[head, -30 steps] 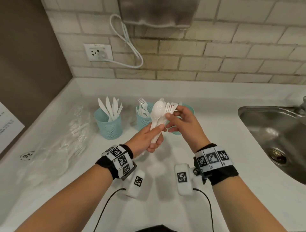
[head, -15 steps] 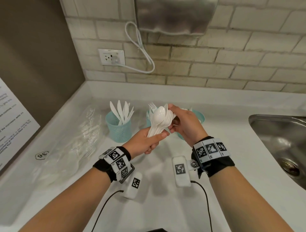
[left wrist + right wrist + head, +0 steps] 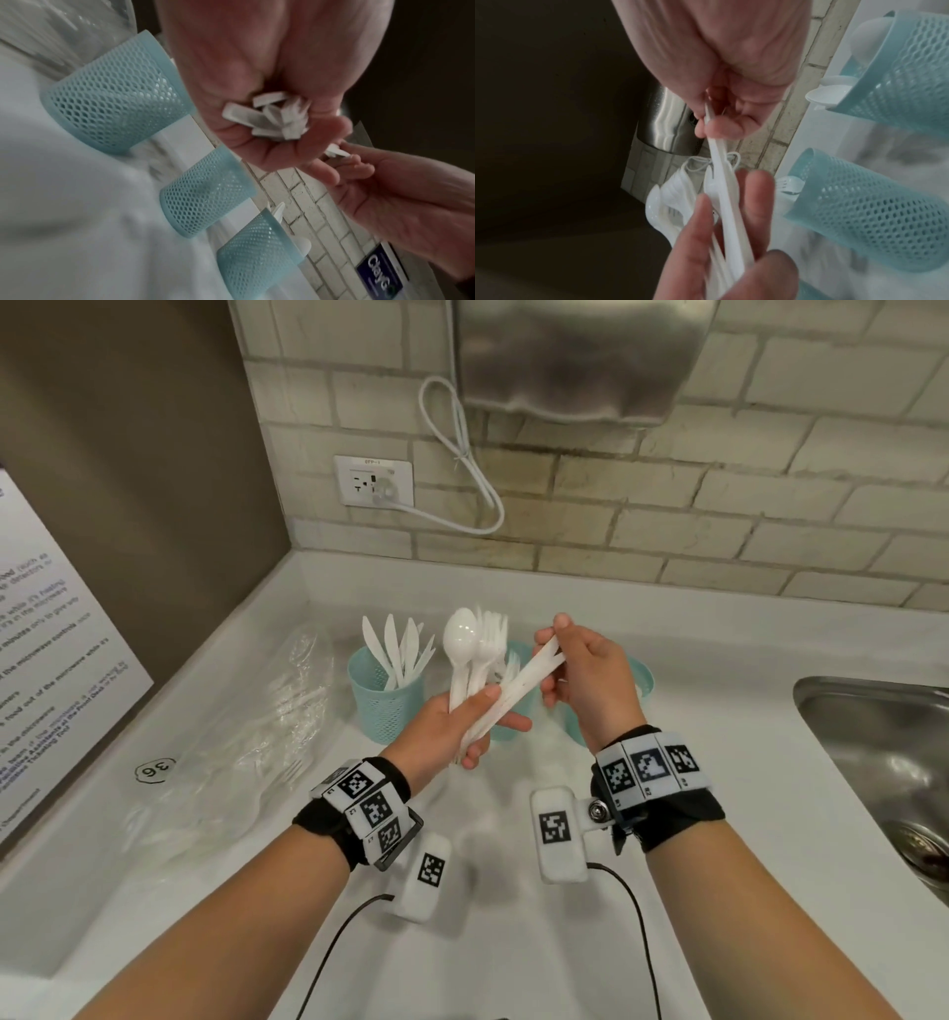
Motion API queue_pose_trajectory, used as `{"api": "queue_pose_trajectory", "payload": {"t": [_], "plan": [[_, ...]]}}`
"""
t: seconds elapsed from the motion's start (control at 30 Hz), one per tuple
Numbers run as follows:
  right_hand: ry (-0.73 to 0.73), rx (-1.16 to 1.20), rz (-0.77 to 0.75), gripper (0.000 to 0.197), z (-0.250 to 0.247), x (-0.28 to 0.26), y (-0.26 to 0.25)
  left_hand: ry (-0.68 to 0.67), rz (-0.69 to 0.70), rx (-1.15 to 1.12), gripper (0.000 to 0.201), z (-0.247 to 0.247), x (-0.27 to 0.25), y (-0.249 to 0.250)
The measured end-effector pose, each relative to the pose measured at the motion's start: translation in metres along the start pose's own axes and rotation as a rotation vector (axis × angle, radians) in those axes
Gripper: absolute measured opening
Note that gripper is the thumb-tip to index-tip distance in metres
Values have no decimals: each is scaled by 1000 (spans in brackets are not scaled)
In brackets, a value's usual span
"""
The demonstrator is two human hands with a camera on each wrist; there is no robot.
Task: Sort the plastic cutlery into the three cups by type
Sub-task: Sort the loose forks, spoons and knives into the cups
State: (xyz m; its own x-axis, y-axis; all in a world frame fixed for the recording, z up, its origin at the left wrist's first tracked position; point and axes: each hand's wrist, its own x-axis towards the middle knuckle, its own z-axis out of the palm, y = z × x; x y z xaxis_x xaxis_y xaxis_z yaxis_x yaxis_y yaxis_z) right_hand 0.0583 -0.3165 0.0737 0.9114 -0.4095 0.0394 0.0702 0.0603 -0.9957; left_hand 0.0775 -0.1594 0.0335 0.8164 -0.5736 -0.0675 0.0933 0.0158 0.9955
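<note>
My left hand (image 3: 477, 716) grips a bundle of white plastic cutlery (image 3: 470, 660) by the handles, spoon and fork heads up. The handle ends (image 3: 270, 117) stick out of its fist. My right hand (image 3: 557, 654) pinches two white knives (image 3: 531, 672) by their blades and angles them out of the bundle to the right; the pinch (image 3: 713, 125) shows close up. Behind the hands stand three teal mesh cups. The left cup (image 3: 382, 706) holds knives, the middle cup (image 3: 859, 213) forks, and the right cup (image 3: 898, 71) spoons. The hands partly hide the middle and right cups in the head view.
A crumpled clear plastic bag (image 3: 257, 737) lies on the white counter (image 3: 513, 942) to the left. A steel sink (image 3: 883, 762) is sunk in at the right. A metal dispenser (image 3: 575, 356) and a corded outlet (image 3: 374, 481) are on the brick wall behind.
My right hand has separated two knives from the bundle and swung their blades out to the right. My left hand keeps hold of the bundle. My head has moved, so the view has shifted.
</note>
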Motion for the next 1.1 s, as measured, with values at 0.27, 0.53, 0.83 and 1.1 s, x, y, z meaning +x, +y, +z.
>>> {"api": "queue_pose_trajectory", "payload": {"t": [0.27,0.53,0.83,1.1], "plan": [[-170,-35,43,22,19,-19,25,92,75,-3,36,-7,-3,5],[-110,-198,-118,21,40,10,-23,231,76,8,34,-42,-8,9],[-198,-386,-244,23,106,35,-23,452,170,73,29,-88,-20,12],[-241,-427,-126,63,114,22,0,368,146,-43,28,-87,-20,11]]}}
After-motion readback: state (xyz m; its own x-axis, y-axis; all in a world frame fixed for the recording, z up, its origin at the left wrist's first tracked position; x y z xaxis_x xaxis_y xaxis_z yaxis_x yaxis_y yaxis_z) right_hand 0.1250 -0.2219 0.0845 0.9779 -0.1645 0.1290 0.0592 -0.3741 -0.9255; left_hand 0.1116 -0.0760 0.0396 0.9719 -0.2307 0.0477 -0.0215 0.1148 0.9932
